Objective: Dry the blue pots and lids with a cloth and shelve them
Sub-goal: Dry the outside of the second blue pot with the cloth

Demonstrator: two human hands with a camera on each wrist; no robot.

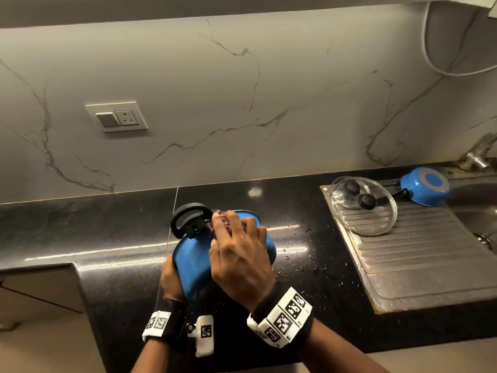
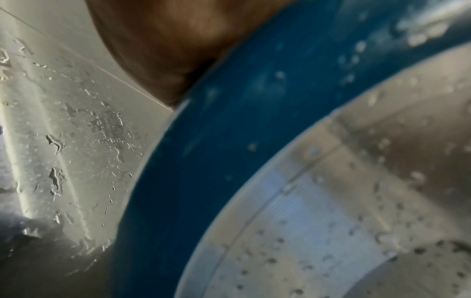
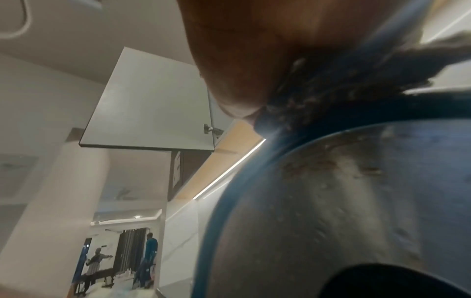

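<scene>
A black polished countertop [image 1: 113,238] runs under a veined marble backsplash, scattered with water droplets to the right of the hands. Near its front edge the blue pot [image 1: 193,259] is held tipped on its side, its black loop handle [image 1: 188,216] pointing far-left. The left hand [image 1: 172,278] cups the pot's base from below, fingers curled against the wall. The right hand [image 1: 236,249] lies over the top with fingers bent, pressing a dark reddish cloth [image 1: 219,222] against the wall beside the handle.

Risks, as I judge them: the left wrist view shows the pot's steel base still beaded with water, so the left hand's hold is on a slick surface, and a hard wipe could slide the pot out onto the counter. Setting it down in the droplets would wet it again.

On the steel draining board [image 1: 419,265] at far right lie two glass lids [image 1: 363,205] and a second blue pot [image 1: 426,187], upside down.
</scene>
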